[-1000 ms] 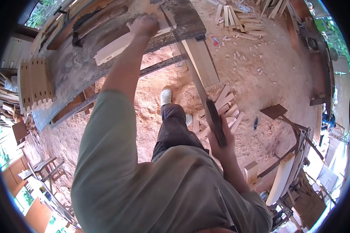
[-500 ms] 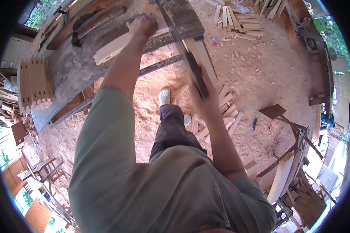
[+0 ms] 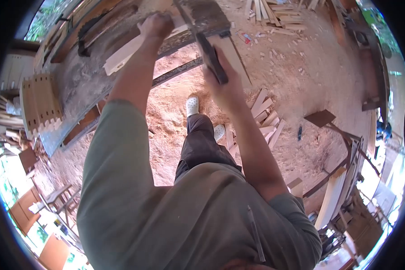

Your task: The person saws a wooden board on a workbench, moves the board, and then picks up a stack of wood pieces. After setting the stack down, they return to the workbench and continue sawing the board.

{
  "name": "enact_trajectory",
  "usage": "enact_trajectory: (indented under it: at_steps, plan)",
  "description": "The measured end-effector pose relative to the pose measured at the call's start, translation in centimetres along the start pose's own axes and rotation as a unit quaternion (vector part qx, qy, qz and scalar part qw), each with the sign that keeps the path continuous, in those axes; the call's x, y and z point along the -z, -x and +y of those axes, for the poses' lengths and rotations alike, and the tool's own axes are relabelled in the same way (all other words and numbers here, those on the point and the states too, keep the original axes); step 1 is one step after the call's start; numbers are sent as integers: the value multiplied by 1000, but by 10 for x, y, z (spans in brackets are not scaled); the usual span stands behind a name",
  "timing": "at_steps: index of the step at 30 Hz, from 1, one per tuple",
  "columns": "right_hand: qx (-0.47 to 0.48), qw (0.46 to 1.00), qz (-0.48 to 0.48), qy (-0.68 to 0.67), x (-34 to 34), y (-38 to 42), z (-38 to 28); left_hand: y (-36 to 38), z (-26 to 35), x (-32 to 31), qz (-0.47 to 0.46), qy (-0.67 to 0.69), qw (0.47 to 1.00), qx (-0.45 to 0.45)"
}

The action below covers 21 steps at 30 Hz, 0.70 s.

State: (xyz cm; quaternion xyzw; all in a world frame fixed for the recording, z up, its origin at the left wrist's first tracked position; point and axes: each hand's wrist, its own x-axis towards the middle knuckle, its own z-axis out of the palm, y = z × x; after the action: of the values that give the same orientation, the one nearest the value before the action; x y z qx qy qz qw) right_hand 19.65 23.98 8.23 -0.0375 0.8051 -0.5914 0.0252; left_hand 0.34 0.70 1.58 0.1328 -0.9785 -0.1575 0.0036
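My right hand [image 3: 225, 87] is wrapped round the dark handle of a handsaw [image 3: 211, 58]. The saw's blade runs up and left from the handle, across the right end of a pale wooden board [image 3: 120, 58] on the workbench [image 3: 83, 74]. Pressing on that board from above, my left hand [image 3: 156, 25] has its fingers curled at the board's far side; the fingertips are hidden. Where blade and wood meet is blurred.
Mortised boards [image 3: 41, 101] stand together at the bench's left end. Wood strips [image 3: 274, 15] lie on the floor at the top right, with more offcuts [image 3: 267, 118] right of my feet. A metal bar [image 3: 177, 72] runs beside the bench.
My right hand and the saw have moved up and left, towards the bench. My left hand and the board sit slightly further left as the view shifts.
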Motion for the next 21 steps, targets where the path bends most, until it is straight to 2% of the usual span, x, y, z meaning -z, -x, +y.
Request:
enact_trajectory:
  at_steps: [3,6,9,11,12,13,15,17,19,20,21]
  plan:
    - [-25,999,8,-21,33,82,-3,-7,2,2,-2,-40,999,-4]
    - [-64,997,-11,32,80,185,-9,-1,3,2,12,-47,999,14]
    - [-44,998,-18,43,89,180,-24,-10,-4,-2,-6,-70,997,21]
    - [-40,999,18,17,51,108,2,-13,-6,-4,-18,-57,998,28]
    - [-40,999,7,-18,26,55,12,-12,-6,-5,-18,-59,998,28]
    - [-13,1000,-2,3,4,5,15,-8,-8,-6,1,-44,999,24]
    - [-6,1000,-15,6,-10,-36,-8,-16,-8,-4,34,-29,999,18]
    - [-24,999,-4,-39,-17,-36,-6,-13,-13,-10,46,-41,998,1]
    - [-5,1000,14,13,-3,20,13,-14,-11,-10,50,-40,998,7]
    - [-28,999,7,-27,12,57,17,-13,-11,-10,49,-43,998,13]
    - [-73,997,-14,-22,37,89,-8,-12,-8,-9,47,-44,998,13]
